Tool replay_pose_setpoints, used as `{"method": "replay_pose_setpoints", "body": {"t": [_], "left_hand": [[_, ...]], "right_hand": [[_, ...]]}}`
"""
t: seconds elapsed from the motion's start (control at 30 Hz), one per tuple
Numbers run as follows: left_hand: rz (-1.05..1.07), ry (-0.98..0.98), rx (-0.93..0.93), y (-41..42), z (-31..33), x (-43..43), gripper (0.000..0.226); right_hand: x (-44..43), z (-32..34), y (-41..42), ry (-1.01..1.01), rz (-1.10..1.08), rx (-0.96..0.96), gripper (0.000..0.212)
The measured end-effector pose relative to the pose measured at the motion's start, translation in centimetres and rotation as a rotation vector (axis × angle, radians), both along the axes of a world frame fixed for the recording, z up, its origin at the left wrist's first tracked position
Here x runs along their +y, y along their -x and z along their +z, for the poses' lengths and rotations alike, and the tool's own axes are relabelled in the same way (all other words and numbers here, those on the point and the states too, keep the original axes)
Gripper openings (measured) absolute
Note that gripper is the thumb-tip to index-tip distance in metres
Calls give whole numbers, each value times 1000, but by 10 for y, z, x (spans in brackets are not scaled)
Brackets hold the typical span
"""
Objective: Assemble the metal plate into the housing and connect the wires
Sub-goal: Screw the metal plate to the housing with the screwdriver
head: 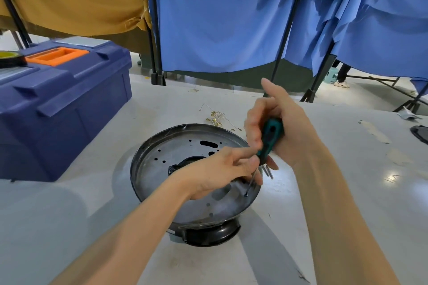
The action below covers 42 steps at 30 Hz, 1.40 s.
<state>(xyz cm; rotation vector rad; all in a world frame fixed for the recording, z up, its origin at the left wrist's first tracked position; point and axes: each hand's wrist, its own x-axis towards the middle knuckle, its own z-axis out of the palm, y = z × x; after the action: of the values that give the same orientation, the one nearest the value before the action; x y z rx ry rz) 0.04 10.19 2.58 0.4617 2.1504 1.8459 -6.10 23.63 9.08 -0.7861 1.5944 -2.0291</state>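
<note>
Blue drapes (220, 30) hang behind a pale counter (92, 203), on which the round black housing (208, 237) sits with the plate (157, 169) already lying flat inside it. What matters is at the plate's near right edge: the screwdriver (272, 132) leans up and to the right, its thin shaft running down and left to a small hole (246, 195) just inside the rim. The right hand (284, 127) is curled round the teal handle from above, thumb raised. The left hand (215, 173) reaches over the plate from the left, its fingers (240, 151) pinching the shaft low down, seemingly to steady the tip. Whether a screw sits in the hole is too small to tell. The wires (216, 117) lie loose on the counter just beyond the housing, not yet connected. A toolbox (58, 104) stands well apart at left; nothing blocks the tip
</note>
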Motion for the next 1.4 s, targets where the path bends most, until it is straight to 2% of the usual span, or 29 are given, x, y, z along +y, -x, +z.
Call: {"method": "replay_pose_setpoints", "body": {"t": [0.07,0.13,0.27,0.33,0.4,0.47,0.6,0.67,0.73,0.83,0.9,0.93,0.97,1.0,1.07,1.13,1.2,1.27,1.4], "left_hand": [[-3,7,-9,-1,0,-2,25],[15,-9,-11,-1,0,-4,28],[2,4,3,0,2,1,39],[-5,38,10,1,2,4,36],[-4,51,9,1,-1,3,33],[18,29,-1,1,-2,1,24],[10,-3,-20,2,-3,-2,23],[-6,-19,-18,3,-5,-2,21],[-19,-25,-16,1,-3,-3,22],[-6,-37,2,4,-3,-2,33],[-4,-44,34,5,-4,2,29],[-2,-65,41,4,-4,3,23],[5,-89,36,3,-4,2,18],[13,-108,22,2,-3,1,16],[26,-97,3,2,-4,-3,30],[7,-56,-12,2,-4,-2,25],[-13,-8,11,2,-4,0,22],[-9,-3,23,2,-3,0,21],[28,29,22,4,-3,4,27]], "right_hand": [[-1,-3,-1,88,153,-68,65],[-8,-8,-4,123,80,-62,66],[-16,-13,-14,194,-467,37,67],[-21,-18,-21,202,-750,115,72],[-25,-23,-26,192,-845,164,73],[-21,-20,-24,157,-662,134,68],[0,4,-4,-39,-17,34,62],[1,3,-3,8,89,-16,62],[-5,-4,-4,84,-20,-39,66],[-18,-16,-10,155,-488,64,69],[-29,-22,-17,130,-823,193,74],[-34,-25,-21,110,-904,252,74],[-36,-27,-23,111,-897,276,73],[-35,-25,-23,117,-802,254,70],[-22,-13,-14,58,-410,102,64],[-6,2,-3,-44,-10,-30,65],[1,4,0,-9,147,-61,65],[-3,-1,-3,57,43,-82,65],[-16,-14,-16,170,-604,72,69]]}}
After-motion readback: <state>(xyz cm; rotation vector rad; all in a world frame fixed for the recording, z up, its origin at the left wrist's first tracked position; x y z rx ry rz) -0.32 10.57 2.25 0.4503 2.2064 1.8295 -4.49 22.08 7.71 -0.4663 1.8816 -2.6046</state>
